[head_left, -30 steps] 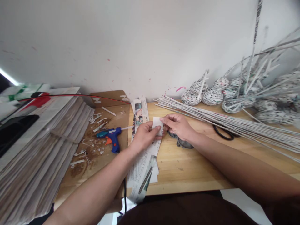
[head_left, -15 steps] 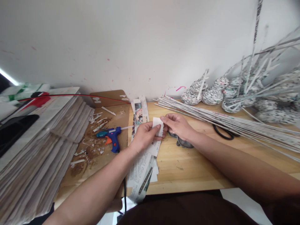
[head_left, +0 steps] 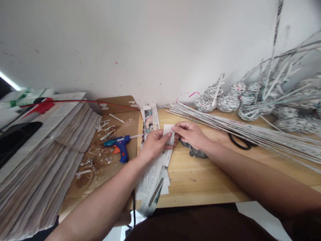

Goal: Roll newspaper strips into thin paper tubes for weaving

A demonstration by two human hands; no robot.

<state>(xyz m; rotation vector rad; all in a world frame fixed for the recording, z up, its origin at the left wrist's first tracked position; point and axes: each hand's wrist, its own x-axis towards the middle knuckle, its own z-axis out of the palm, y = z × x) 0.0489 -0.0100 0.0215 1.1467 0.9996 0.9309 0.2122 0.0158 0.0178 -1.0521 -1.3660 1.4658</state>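
Note:
A narrow strip of newspaper (head_left: 168, 157) is pinched between my two hands over the wooden table. My left hand (head_left: 155, 144) has its thumb laid across the front of the strip, fingers behind it. Thumb and finger of my right hand (head_left: 189, 134) grip the strip's right edge near the top. Under the hands lies a pile of cut newspaper strips (head_left: 147, 184), its front end hanging over the table edge. A dark grey cloth-like item (head_left: 198, 154) rests beneath my right hand, partly covered by it.
To the left, a blue glue gun (head_left: 122, 147) lies on stained cardboard (head_left: 100, 170) among paper scraps. A tall newspaper stack (head_left: 57, 147) stands farther left. Rolled paper sticks (head_left: 225, 125) cross the right side, over a black scissor handle (head_left: 239, 142). Woven paper shapes (head_left: 228, 100) line the wall.
Both hands keep nearly the same place and hold on the strip. The right fingertips shift very slightly at its edge, and the whole view moves a little.

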